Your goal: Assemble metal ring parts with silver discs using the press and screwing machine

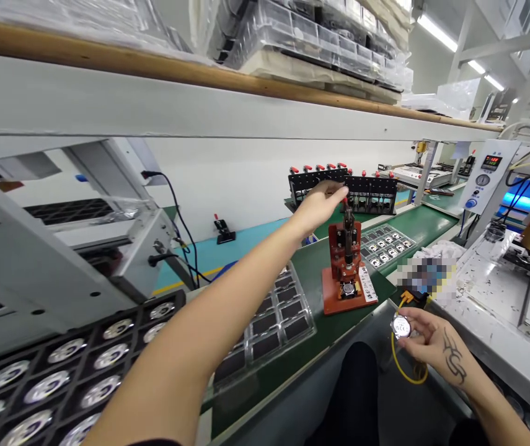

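Note:
My left hand reaches across the bench, closed at the top of the upright lever of a red toggle press; only a bit of the lever's red grip shows below the fingers. In the nest of the press's red base sits a small square part with a round centre. My right hand pinches a round silver watch case between thumb and fingers, its printed face toward me, near the bench's front edge. A yellow cord loops down beside the case; whether it is attached cannot be made out.
A clear tray with dark compartments lies left of the press, partly under my left arm. Another tray of round parts lies behind it. A black tray of silver discs is at lower left. Black racks stand behind; a shelf beam crosses overhead.

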Demonstrator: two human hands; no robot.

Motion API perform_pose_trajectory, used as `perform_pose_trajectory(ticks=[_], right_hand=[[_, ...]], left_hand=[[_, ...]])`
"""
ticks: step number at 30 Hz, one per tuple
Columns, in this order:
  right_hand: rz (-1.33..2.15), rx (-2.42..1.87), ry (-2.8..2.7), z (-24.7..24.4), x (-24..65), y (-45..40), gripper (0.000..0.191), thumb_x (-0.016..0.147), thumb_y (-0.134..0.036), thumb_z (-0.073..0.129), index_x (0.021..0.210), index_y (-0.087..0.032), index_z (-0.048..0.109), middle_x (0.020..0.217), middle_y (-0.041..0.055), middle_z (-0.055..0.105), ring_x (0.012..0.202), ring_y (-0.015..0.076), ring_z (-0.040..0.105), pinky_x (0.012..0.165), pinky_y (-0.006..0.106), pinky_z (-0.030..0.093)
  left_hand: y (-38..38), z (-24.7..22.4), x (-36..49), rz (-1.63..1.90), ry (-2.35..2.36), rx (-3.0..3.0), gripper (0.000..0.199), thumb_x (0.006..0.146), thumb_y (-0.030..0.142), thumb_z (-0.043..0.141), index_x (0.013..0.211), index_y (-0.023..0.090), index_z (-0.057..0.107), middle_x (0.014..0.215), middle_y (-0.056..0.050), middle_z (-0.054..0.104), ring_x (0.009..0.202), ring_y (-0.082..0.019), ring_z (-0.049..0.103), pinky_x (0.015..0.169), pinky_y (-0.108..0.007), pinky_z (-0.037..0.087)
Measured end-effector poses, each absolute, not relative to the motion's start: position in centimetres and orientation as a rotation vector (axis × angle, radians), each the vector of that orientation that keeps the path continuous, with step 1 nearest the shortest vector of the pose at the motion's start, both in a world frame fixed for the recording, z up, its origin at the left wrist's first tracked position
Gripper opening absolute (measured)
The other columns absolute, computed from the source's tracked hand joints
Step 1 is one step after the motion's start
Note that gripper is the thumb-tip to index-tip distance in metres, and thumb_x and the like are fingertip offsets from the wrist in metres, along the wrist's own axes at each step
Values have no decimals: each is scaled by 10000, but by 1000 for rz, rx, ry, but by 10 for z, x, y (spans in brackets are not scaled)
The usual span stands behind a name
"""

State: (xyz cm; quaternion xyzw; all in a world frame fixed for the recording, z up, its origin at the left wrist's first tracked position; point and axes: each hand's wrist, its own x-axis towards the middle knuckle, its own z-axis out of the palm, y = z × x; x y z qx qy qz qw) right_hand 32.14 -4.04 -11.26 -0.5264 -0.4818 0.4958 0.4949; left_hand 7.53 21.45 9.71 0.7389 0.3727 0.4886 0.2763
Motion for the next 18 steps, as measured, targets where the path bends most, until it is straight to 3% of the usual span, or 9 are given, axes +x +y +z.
perform_pose_trajectory(ticks=[2,4,7,9,13,18], right_hand=[[1187,-1293,-1182,-117,327,-42,697,771,-487,903,1335,-151,669,964,55,717,592,98,579,560,245,460],[1157,-1292,-1198,-118,332,-40,684,784,-523,895,1304,-137,674,884,50,708,656,158,656,611,285,526],[1108,-1250,-1222,-114,331,-23,639,812,-545,872,1262,-136,676,838,51,702,742,213,712,708,342,599],[1067,-1217,-1274,-110,324,-2,602,834,-559,840,1234,-139,679,853,53,699,760,212,710,739,354,613],[965,-1209,-1417,-106,308,49,559,798,-544,837,1153,-134,700,781,18,648,672,164,633,633,284,530],[899,-1239,-1516,-120,304,92,561,775,-519,825,1133,-112,681,728,-7,597,628,135,546,589,260,441]], left_hand=[[204,64,47,1320,1233,2075,301,1037,427,604,1158,153,638,1166,-143,711,1061,-258,671,957,-409,512],[188,25,24,1030,1380,2043,398,1061,508,490,1159,150,635,1099,-143,730,956,-262,687,865,-406,538],[164,-33,16,605,1262,2040,347,959,479,620,886,153,712,769,-88,730,692,-248,694,672,-357,544],[154,-64,26,465,1182,2039,297,918,441,661,897,158,747,721,-57,726,624,-226,685,617,-318,523],[156,-97,58,480,1190,2115,256,831,319,739,1014,142,753,776,-52,723,681,-223,667,634,-293,458],[165,-109,74,530,1190,2214,218,766,195,738,978,146,741,755,-34,669,689,-196,608,628,-273,368]])
